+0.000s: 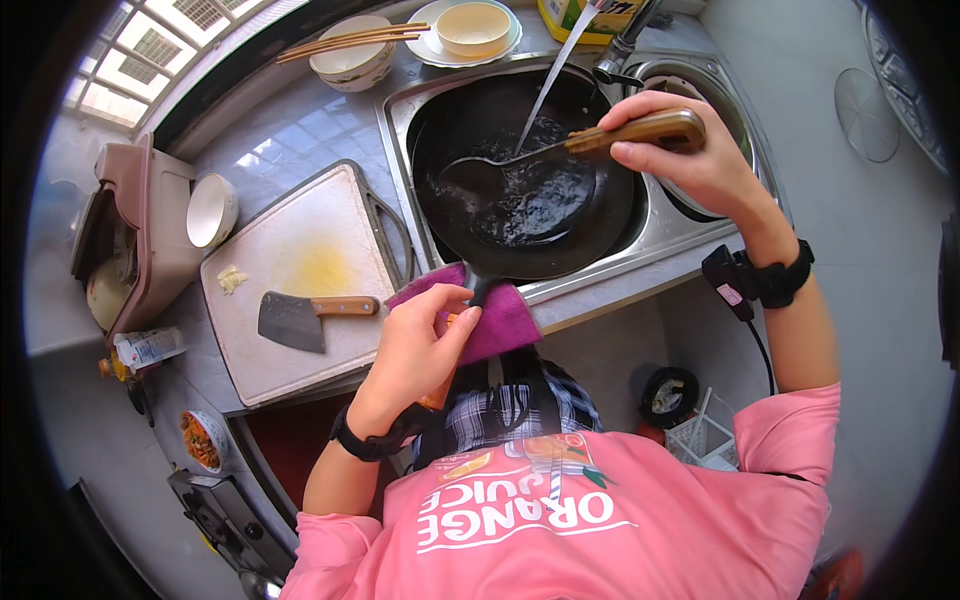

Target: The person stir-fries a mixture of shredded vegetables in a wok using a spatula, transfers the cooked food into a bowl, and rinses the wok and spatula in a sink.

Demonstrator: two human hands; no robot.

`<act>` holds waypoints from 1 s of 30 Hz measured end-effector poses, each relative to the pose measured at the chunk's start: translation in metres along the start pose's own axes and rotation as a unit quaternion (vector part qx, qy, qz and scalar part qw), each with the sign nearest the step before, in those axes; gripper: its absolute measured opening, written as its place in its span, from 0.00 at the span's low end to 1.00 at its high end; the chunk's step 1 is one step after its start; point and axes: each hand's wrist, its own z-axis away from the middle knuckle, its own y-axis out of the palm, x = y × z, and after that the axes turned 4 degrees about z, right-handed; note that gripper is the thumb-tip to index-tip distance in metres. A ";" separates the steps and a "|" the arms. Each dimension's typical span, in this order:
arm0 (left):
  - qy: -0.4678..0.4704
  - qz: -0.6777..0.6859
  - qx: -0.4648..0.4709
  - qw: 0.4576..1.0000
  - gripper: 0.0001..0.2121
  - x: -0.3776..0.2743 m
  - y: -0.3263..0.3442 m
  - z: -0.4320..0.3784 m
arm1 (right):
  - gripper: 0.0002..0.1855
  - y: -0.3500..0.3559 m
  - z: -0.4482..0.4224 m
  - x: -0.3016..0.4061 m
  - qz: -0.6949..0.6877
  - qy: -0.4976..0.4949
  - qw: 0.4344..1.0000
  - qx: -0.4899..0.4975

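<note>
A dark wok (525,259) sits in the left basin of a steel sink (394,124), with rippling water inside it. My left hand (412,349) grips the wok's handle (475,289), whose wooden end shows below my fingers. A purple cloth (506,319) lies under the handle at the counter's edge. Over the wok, my right hand (690,157) holds a ladle or wok spatula by its wooden handle (637,133); the tool's dark head (472,180) is down in the wok. A stream of water (555,75) falls from the faucet (619,56) into the wok.
Left of the sink, a cutting board (300,225) bears a cleaver (292,321) and chopped garlic-like pieces (231,279). White bowls (352,64) with chopsticks across them and a plate (424,49) stand behind. A bowl of food (201,442) is at lower left.
</note>
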 end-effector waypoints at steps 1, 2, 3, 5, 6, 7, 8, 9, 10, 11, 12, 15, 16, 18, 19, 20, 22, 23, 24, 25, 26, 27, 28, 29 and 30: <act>0.003 -0.001 -0.002 1.000 0.11 0.000 0.000 -0.001 | 0.09 -0.002 0.004 0.014 0.033 -0.011 0.999 0.034; 0.004 0.001 0.000 1.000 0.11 -0.001 -0.001 -0.001 | 0.09 -0.007 0.009 0.025 0.049 0.001 0.996 0.074; -0.005 0.005 0.000 1.000 0.11 -0.004 -0.001 -0.001 | 0.10 -0.010 0.013 0.029 0.056 -0.050 0.993 0.096; -0.012 0.011 0.000 1.000 0.11 -0.004 -0.001 -0.002 | 0.12 -0.024 0.020 0.049 0.139 -0.112 0.970 0.165; -0.007 0.015 -0.001 1.000 0.11 -0.004 0.000 -0.003 | 0.12 -0.030 0.024 0.061 0.141 -0.111 0.970 0.164; -0.004 0.019 -0.004 1.000 0.11 -0.003 0.000 -0.003 | 0.13 -0.036 0.026 0.071 0.158 -0.089 0.965 0.189; -0.004 0.020 -0.005 1.000 0.11 -0.002 0.000 -0.003 | 0.15 -0.041 0.027 0.080 0.175 -0.067 0.959 0.213; -0.001 0.018 -0.003 1.000 0.10 -0.001 0.000 -0.004 | 0.15 -0.045 0.029 0.088 0.177 -0.066 0.959 0.213; 0.002 0.015 -0.002 1.000 0.10 -0.001 0.000 -0.005 | 0.15 -0.048 0.030 0.096 0.193 -0.064 0.957 0.204; 0.004 0.017 -0.002 1.000 0.10 0.000 0.001 -0.006 | 0.16 -0.052 0.030 0.102 0.209 -0.064 0.956 0.196; 0.011 0.023 -0.006 1.000 0.10 0.001 0.001 -0.007 | 0.16 -0.053 0.031 0.106 0.209 -0.065 0.955 0.202; 0.013 0.032 -0.025 0.999 0.09 0.003 0.000 -0.009 | 0.16 -0.052 0.029 0.115 0.203 -0.064 0.950 0.230; 0.008 0.034 -0.040 0.999 0.09 0.003 -0.001 -0.009 | 0.15 -0.049 0.027 0.114 0.197 -0.061 0.948 0.241; 0.005 0.050 -0.060 0.997 0.08 0.001 -0.005 -0.009 | 0.15 -0.040 0.022 0.108 0.189 -0.063 0.944 0.262; 0.007 0.066 -0.072 0.995 0.07 0.000 -0.007 -0.010 | 0.15 -0.033 0.023 0.101 0.188 -0.063 0.943 0.266; 0.015 0.077 -0.075 0.994 0.07 -0.001 -0.007 -0.012 | 0.11 -0.025 0.022 0.086 0.179 -0.109 0.950 0.233; 0.011 0.074 -0.072 0.995 0.07 -0.002 -0.011 -0.011 | 0.09 -0.014 0.018 0.064 0.176 -0.091 0.960 0.199; 0.005 0.070 -0.071 0.995 0.07 -0.002 -0.013 -0.011 | 0.09 -0.012 0.016 0.059 0.181 -0.087 0.963 0.180; 0.005 0.070 -0.074 0.995 0.07 -0.003 -0.014 -0.011 | 0.08 -0.015 0.014 0.065 0.172 -0.067 0.968 0.171; 0.004 0.066 -0.078 0.995 0.07 -0.002 -0.015 -0.009 | 0.08 -0.021 0.010 0.075 0.161 -0.047 0.972 0.164; 0.004 0.061 -0.081 0.995 0.07 -0.002 -0.015 -0.008 | 0.07 -0.026 0.010 0.081 0.171 -0.080 0.972 0.138; 0.004 0.063 -0.080 0.995 0.07 -0.002 -0.015 -0.008 | 0.07 -0.030 0.010 0.086 0.172 -0.079 0.972 0.138; -0.001 0.068 -0.077 0.995 0.07 -0.001 -0.014 -0.008 | 0.10 -0.033 0.011 0.091 0.151 -0.075 0.974 0.153; -0.007 0.074 -0.074 0.995 0.07 -0.001 -0.014 -0.007 | 0.11 -0.033 0.009 0.093 0.145 -0.061 0.972 0.176; -0.004 0.074 -0.074 0.995 0.07 -0.001 -0.013 -0.008 | 0.13 -0.034 0.008 0.095 0.139 -0.048 0.969 0.198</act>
